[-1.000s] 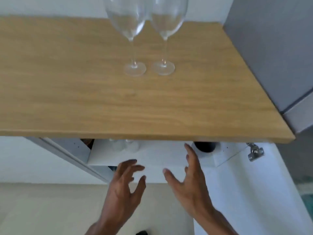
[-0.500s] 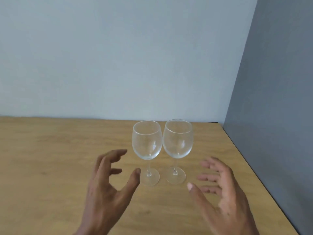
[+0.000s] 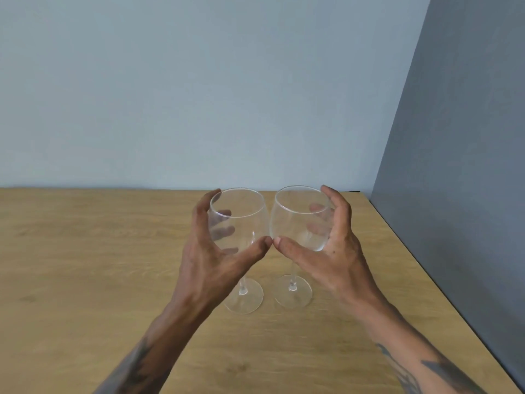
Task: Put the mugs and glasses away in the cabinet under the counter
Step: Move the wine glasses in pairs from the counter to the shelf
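Observation:
Two clear stemmed wine glasses stand side by side on the wooden counter [image 3: 85, 280], their feet resting on the wood. My left hand [image 3: 210, 257] wraps around the bowl of the left wine glass [image 3: 244, 220], thumb in front and fingers behind. Around the bowl of the right wine glass [image 3: 295, 220] my right hand [image 3: 332, 257] curls the same way. The two thumb tips nearly touch between the bowls. The cabinet under the counter is out of view.
A pale blue wall [image 3: 199, 95] rises behind the counter. On the right, a tall grey panel [image 3: 460, 194] bounds the counter along its whole edge. The rest of the counter shows only bare wood.
The view rose from the open cabinet below to the countertop. Both hands came up, moved in from open poses beside the glasses and closed around the two bowls.

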`<state>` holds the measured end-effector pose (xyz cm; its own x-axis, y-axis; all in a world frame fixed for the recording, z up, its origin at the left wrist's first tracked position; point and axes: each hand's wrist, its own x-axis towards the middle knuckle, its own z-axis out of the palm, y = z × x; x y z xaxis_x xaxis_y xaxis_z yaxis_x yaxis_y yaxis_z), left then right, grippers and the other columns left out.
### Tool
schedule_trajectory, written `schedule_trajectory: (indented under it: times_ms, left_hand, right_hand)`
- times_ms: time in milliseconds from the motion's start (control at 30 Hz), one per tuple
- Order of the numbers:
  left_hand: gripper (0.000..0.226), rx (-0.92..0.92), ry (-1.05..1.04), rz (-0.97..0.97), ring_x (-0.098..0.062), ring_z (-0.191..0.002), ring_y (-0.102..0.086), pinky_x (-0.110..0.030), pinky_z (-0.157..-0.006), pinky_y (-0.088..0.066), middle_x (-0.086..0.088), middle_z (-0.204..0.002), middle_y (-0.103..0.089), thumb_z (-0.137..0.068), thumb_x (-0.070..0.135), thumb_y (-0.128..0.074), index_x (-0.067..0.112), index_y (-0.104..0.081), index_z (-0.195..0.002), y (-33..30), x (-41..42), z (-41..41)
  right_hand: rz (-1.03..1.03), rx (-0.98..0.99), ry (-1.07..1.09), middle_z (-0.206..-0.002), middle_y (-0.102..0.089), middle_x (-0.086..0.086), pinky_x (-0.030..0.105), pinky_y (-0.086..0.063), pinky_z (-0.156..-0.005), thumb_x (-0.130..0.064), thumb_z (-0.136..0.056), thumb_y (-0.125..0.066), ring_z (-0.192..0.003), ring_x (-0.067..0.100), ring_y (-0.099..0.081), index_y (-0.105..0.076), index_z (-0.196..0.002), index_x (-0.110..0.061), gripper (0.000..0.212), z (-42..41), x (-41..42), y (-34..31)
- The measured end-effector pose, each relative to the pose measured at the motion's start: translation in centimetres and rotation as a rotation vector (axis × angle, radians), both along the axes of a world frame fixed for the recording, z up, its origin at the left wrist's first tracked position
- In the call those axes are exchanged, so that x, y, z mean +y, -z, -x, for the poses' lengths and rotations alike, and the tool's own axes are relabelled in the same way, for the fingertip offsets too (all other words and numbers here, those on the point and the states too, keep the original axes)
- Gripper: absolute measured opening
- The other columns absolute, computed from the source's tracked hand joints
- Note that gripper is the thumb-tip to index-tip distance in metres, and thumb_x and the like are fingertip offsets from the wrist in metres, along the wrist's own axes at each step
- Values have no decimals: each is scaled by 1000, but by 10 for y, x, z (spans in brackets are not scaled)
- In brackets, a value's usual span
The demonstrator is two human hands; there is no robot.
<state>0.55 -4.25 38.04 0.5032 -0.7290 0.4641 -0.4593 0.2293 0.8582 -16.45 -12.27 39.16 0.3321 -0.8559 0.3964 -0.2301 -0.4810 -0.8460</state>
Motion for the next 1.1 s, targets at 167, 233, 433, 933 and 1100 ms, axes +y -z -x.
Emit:
schedule_trajectory:
  times_ms: [167,233,433,933,1100]
  left_hand:
    - [101,34,22,29,-8,-109,-64,-36,-77,-63,10,-126,-55,-51,56,-87,53,-34,-138,-8,20,11]
    - [100,44,28,43,-7,-108,-65,-34,-76,-64,11,-125,-56,-51,56,-87,54,-35,-137,-14,32,18]
    - [97,43,38,84,-6,-108,-66,-21,-72,-61,12,-124,-59,-57,47,-91,51,-37,-137,-34,88,55]
    - [96,99,65,-81,-10,-110,-69,-14,-70,-59,4,-124,-60,-60,37,-93,47,-40,-139,43,282,198]
    - [97,102,5,-278,-8,-114,-63,-26,-87,-56,14,-125,-61,-59,42,-91,45,-39,-141,122,297,212]
  right_hand:
    - [16,-62,29,-131,-47,-19,19,-46,-80,-44,-64,-86,-113,2,-56,-21,-134,-58,96,12,21,-9]
    - [12,-80,33,-131,-47,-20,25,-49,-83,-46,-63,-86,-112,1,-57,-22,-132,-61,95,21,32,-14]
    - [24,-134,41,-131,-49,-21,25,-49,-80,-49,-62,-86,-113,-1,-57,-23,-132,-61,95,59,88,-26]
    - [-74,-87,73,-127,-57,-22,16,-53,-78,-40,-62,-86,-112,-1,-62,-30,-135,-53,93,212,293,24]
    - [-242,-12,94,-130,-52,-23,23,-59,-78,-31,-59,-87,-117,0,-59,-29,-133,-48,95,217,306,102]
